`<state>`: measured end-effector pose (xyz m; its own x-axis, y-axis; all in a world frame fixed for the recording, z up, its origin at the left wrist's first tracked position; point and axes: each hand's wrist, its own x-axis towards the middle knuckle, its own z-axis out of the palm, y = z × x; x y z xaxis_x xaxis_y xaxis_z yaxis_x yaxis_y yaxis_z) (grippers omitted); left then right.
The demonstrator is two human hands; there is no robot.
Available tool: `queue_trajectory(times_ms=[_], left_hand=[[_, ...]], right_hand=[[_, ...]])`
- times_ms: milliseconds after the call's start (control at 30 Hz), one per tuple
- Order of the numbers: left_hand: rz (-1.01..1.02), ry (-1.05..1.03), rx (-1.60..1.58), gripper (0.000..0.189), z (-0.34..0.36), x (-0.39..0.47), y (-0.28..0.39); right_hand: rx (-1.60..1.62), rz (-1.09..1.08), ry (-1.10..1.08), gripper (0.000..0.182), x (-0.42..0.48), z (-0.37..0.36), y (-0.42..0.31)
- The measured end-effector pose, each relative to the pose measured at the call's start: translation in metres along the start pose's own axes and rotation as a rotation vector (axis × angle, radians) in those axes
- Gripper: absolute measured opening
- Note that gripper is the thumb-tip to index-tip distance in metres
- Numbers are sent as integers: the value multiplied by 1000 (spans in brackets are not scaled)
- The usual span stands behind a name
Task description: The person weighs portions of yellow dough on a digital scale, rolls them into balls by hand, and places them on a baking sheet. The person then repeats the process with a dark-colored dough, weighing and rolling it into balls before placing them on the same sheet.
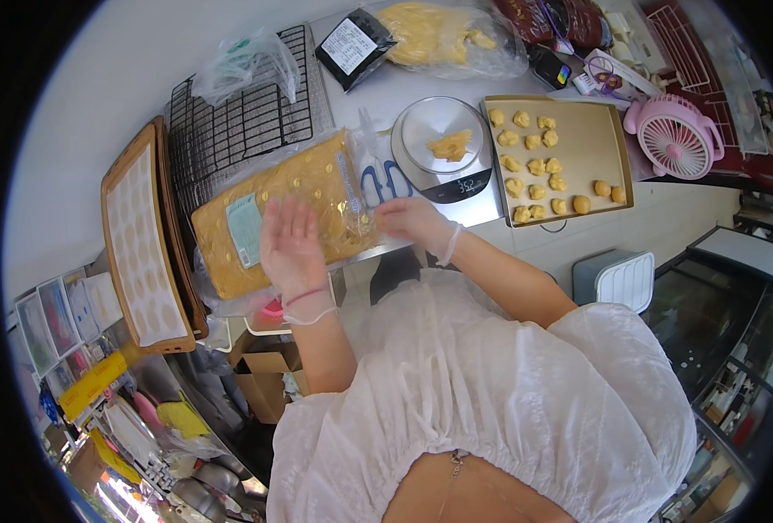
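Observation:
My left hand (293, 252), in a clear glove, is held palm up over a large plastic-wrapped slab of yellow-brown paste (301, 196). Nothing shows on its palm. The slab bears a pale green label (245, 229). My gloved right hand (419, 224) has its fingers bent together at the slab's right end; whether they pinch something is hidden. Just beyond them lie blue-handled scissors (386, 183). A digital kitchen scale (443, 147) carries a torn lump of paste (452, 146) on its round steel plate.
Right of the scale, a gold baking tray (595, 160) holds rough yellow dough lumps (535, 167) and 3 smooth balls (602, 188). A pink fan (675, 137) stands beside it. Bagged yellow dough (432, 36), a black pouch (353, 49), a wire rack (249, 121) and lined trays (147, 248) surround the work area.

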<state>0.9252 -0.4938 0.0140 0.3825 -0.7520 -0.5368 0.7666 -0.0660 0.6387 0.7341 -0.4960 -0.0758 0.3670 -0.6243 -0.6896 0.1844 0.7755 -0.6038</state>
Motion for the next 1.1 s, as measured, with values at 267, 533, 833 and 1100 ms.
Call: queue_trajectory(times_ms=[267, 533, 833, 1100], left_hand=[[8, 8, 28, 40, -7, 0, -1], [-22, -22, -11, 30, -6, 1, -14], [-223, -185, -48, 29, 39, -12, -49], [-272, -194, -4, 39, 50, -23, -57]], right_hand=[[-237, -248, -34, 17, 19, 7, 7], [-814, -588, 420, 18, -31, -34, -50], [-1300, -1053, 462, 30, -2, -75, -71], [29, -602, 296, 20, -23, -61, -111]])
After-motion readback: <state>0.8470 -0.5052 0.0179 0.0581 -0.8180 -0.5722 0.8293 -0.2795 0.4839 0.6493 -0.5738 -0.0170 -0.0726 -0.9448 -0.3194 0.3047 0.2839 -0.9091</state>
